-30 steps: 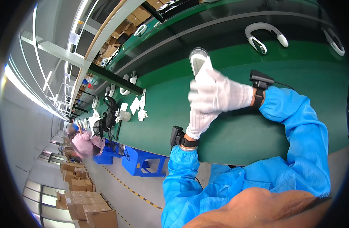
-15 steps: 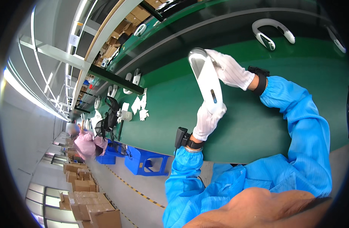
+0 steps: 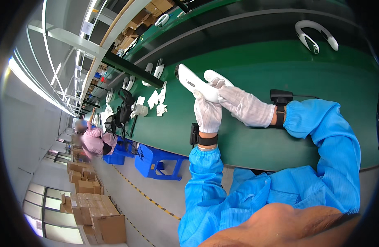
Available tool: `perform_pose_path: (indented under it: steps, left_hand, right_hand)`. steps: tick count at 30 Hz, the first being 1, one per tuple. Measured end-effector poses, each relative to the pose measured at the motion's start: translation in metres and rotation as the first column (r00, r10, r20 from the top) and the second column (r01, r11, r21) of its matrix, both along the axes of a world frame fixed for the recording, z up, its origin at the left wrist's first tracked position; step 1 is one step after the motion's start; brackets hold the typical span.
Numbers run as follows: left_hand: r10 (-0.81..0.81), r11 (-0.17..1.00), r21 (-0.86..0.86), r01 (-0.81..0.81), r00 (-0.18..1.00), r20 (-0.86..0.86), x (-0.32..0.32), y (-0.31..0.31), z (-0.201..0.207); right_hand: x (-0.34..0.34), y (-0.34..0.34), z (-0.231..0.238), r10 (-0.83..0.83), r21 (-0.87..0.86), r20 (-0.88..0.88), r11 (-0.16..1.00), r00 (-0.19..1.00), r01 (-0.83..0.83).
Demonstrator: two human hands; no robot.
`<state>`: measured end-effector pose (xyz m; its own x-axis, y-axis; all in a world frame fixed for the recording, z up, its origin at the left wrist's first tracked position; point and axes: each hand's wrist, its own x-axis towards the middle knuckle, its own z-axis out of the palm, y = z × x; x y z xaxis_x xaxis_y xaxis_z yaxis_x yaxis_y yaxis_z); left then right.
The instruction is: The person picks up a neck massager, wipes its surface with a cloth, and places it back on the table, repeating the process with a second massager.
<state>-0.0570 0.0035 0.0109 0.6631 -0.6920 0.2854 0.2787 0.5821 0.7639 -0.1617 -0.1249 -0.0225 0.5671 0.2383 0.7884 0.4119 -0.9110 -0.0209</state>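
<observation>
Both of my hands, in thin white gloves, hold a white U-shaped neckband device [image 3: 192, 83] over the green worktable [image 3: 276, 152]. Its longer-looking arm points to the upper left, with a small grey slot on its side and a dark tip. My left hand [image 3: 208, 114] is closed around its near curved part from below. From the right, my right hand [image 3: 248, 108] grips the bend, its fingers between the two arms and partly hidden. A similar white U-shaped device [image 3: 316, 24] rests at the back of the table, at the far right.
Crumpled white sheets [image 3: 154, 99] and a black mesh bag [image 3: 123, 109] lie on the table's left part, near a dark green post [image 3: 131, 71]. Blue stools [image 3: 150, 160] stand beside the table. A person in pink [image 3: 98, 142] is farther left. Cardboard boxes [image 3: 109, 228] line the floor.
The device has turned from nearly upright to slanting leftward, showing its other arm. My right hand has moved down from its top to the bend, beside my left hand, which has shifted left.
</observation>
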Motion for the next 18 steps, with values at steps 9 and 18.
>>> perform_pose_path:
  steps: [9, 18]
  left_hand:
    - [-0.127, 0.982, -0.166, 0.087, 0.959, -0.254, 0.000, 0.009, 0.003]
    - [-0.107, 0.805, -0.580, -0.125, 0.931, -0.350, 0.037, 0.027, 0.012]
  right_hand:
    - [0.031, 0.022, 0.041, -0.029, -0.020, 0.040, 0.999, 0.999, 0.030]
    - [0.051, 0.000, 0.007, 0.102, 0.320, -0.148, 0.946, 0.984, -0.050]
